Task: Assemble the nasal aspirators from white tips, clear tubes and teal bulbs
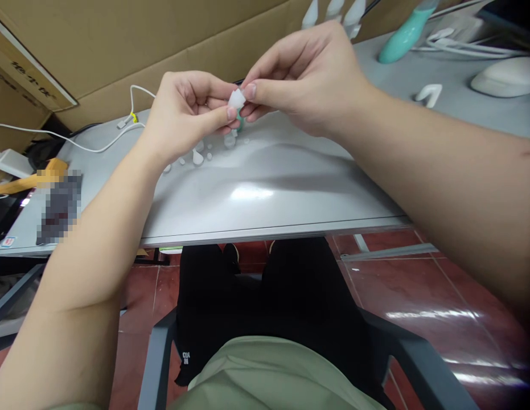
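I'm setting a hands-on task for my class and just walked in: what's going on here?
A seated person holds a small white piece in the left grip, over the grey desk. The right grip is at the piece's upper end; whether it pinches something too is hard to tell. Other small white pieces lie on the desk.

the rear of the grey table (290, 210) is bordered by creased brown cardboard (128, 45). a bright patch of light (251, 194) is reflected in the tabletop (316, 171). below, the floor (401, 285) is covered with glossy red tiles (140, 353). a grey armchair (418, 353) is placed at the front edge (256, 234).
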A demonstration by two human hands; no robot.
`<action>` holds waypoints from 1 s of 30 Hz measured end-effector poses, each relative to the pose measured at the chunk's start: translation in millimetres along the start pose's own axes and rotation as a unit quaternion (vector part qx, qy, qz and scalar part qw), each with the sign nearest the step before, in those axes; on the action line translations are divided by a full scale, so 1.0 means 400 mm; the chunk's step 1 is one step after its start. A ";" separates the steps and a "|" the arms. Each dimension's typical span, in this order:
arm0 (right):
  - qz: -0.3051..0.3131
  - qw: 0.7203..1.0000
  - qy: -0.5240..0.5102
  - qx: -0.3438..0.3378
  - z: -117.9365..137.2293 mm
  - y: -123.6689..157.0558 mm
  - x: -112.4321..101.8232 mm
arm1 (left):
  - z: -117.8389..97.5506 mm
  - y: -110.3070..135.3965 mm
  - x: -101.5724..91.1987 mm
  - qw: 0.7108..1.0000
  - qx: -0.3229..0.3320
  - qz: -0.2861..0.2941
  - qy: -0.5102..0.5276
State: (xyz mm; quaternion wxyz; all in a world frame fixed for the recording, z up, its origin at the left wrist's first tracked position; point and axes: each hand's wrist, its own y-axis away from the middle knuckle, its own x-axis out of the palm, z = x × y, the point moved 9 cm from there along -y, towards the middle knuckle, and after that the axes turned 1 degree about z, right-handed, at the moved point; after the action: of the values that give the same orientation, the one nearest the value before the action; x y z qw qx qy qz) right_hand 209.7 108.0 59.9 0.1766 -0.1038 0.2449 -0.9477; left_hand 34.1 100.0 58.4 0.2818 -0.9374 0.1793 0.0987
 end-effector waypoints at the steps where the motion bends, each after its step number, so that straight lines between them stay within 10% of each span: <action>1: 0.004 1.000 0.004 0.005 -0.002 -0.001 -0.001 | -0.002 0.000 0.003 1.000 0.000 0.003 0.001; 18: 0.041 0.994 0.020 0.094 -0.042 0.000 0.005 | 0.000 -0.005 -0.004 0.998 0.011 -0.005 -0.066; 30: 0.058 0.991 0.021 0.116 -0.051 0.013 0.013 | 0.000 -0.007 -0.019 0.974 0.136 -0.001 -0.180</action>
State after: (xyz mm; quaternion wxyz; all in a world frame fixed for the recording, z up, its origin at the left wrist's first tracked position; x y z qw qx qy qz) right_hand 200.7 110.4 40.4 0.2368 -0.0487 0.1424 -0.9598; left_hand 28.1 104.5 61.9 0.4347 -0.8573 0.1364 0.2397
